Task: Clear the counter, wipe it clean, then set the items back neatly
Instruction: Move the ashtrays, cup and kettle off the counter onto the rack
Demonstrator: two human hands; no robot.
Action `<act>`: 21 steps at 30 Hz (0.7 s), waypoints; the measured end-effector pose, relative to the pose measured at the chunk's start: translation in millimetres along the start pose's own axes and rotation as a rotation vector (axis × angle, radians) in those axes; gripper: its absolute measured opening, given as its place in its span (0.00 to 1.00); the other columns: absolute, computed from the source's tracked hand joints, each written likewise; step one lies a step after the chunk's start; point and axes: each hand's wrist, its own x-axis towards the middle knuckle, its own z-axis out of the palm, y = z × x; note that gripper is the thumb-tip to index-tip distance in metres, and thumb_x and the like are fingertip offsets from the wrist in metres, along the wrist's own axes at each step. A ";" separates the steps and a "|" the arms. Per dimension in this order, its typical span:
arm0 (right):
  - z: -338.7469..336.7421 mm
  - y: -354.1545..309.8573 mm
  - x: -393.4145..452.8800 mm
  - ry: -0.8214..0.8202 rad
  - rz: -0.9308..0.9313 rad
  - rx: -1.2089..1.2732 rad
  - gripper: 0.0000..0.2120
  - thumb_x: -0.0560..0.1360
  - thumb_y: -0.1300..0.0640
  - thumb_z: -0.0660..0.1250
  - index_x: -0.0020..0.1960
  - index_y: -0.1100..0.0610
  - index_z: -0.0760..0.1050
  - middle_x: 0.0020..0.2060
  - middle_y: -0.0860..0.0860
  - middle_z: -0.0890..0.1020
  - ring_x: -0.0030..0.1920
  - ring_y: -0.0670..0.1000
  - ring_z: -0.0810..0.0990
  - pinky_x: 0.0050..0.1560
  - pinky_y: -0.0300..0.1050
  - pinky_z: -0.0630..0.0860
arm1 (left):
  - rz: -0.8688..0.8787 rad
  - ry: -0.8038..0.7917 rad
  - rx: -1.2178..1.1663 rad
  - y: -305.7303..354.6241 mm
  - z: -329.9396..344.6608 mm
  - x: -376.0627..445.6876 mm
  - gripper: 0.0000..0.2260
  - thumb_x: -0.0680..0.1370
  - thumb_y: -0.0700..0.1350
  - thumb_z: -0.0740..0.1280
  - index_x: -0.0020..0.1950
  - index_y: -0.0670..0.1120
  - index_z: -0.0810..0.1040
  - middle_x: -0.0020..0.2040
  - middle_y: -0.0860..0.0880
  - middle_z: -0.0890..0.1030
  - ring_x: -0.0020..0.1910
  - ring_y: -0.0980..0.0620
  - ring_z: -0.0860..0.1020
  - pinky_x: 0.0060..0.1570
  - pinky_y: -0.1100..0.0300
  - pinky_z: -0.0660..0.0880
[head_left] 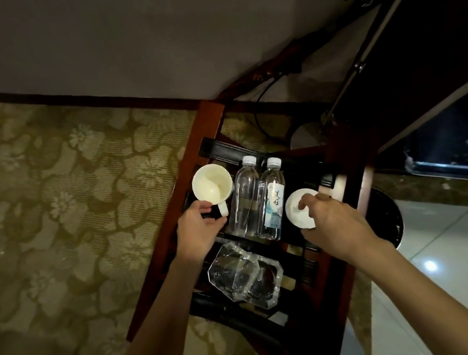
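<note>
Currently my left hand (196, 230) pinches the mug (212, 185) handle at nine o'clock. My right hand (333, 227) pinches the white lid (297, 208) at three o'clock; bottles (257, 201) stand between.

Two bare forearms reach into view with no sleeves on them. The left hand (196, 230) and right hand (333, 227) wear no gloves, rings, watch or bracelet.
</note>
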 end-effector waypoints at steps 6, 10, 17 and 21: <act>-11.0 -10.7 -14.2 -0.004 0.000 -0.003 0.20 0.75 0.56 0.66 0.65 0.55 0.67 0.59 0.54 0.75 0.57 0.58 0.78 0.51 0.51 0.77 | 0.035 0.025 0.124 11.4 -11.0 -10.4 0.19 0.70 0.42 0.76 0.58 0.43 0.78 0.54 0.47 0.81 0.44 0.52 0.82 0.48 0.61 0.74; -20.6 -16.1 -21.4 0.033 -0.018 -0.004 0.21 0.75 0.55 0.66 0.66 0.55 0.67 0.60 0.54 0.75 0.57 0.57 0.78 0.50 0.49 0.76 | 0.009 -0.012 0.141 14.8 -14.6 -13.0 0.19 0.69 0.41 0.76 0.58 0.42 0.77 0.54 0.46 0.81 0.46 0.50 0.82 0.50 0.58 0.77; -24.6 -19.3 -35.2 0.041 -0.003 0.000 0.20 0.75 0.56 0.66 0.66 0.55 0.68 0.60 0.53 0.75 0.57 0.57 0.78 0.50 0.48 0.75 | 0.027 -0.082 0.235 13.7 -27.1 -28.6 0.17 0.69 0.42 0.76 0.56 0.44 0.78 0.52 0.46 0.82 0.47 0.48 0.81 0.51 0.51 0.78; -41.9 -25.1 -53.6 0.066 -0.003 -0.015 0.19 0.75 0.55 0.67 0.65 0.55 0.69 0.61 0.52 0.75 0.58 0.56 0.77 0.48 0.48 0.75 | 0.147 -0.229 0.344 58.6 -48.6 -50.9 0.17 0.69 0.47 0.76 0.56 0.49 0.77 0.52 0.51 0.80 0.49 0.50 0.80 0.53 0.53 0.77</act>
